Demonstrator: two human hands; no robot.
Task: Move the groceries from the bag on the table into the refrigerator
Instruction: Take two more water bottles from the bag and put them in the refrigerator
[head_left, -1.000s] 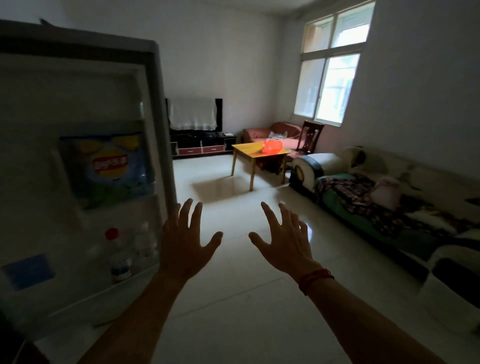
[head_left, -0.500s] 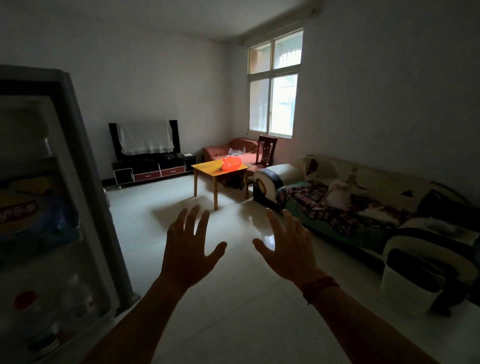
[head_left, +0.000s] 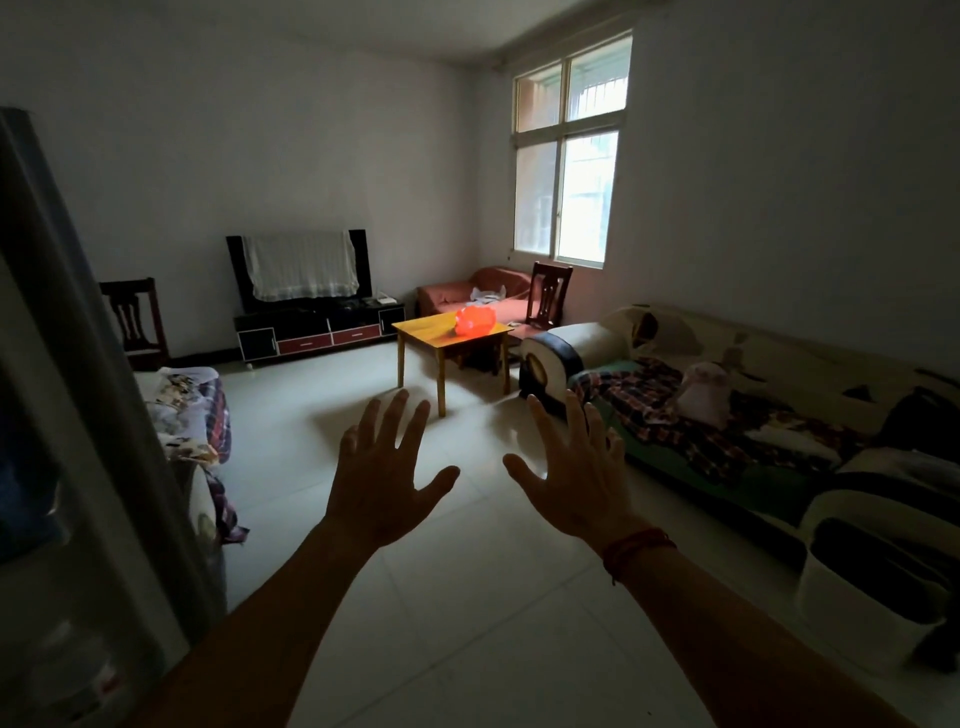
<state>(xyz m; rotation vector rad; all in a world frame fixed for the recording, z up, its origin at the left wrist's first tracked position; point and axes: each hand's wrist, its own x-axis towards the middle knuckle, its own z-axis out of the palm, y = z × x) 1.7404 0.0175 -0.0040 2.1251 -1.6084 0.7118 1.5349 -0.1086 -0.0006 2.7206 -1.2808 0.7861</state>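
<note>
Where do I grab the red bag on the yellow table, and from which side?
Grip the red bag by its crumpled top, reaching down from the near open side of the yellow table. It sits slumped and rounded, with a chair beyond the far side, so its flanks likely offer little to pinch. Handles are too small to make out from here.

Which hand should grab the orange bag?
Probably right hand: it and the left hand are open, empty, far off, but the orange plastic bag sits toward the yellow wooden table's right end.
</note>
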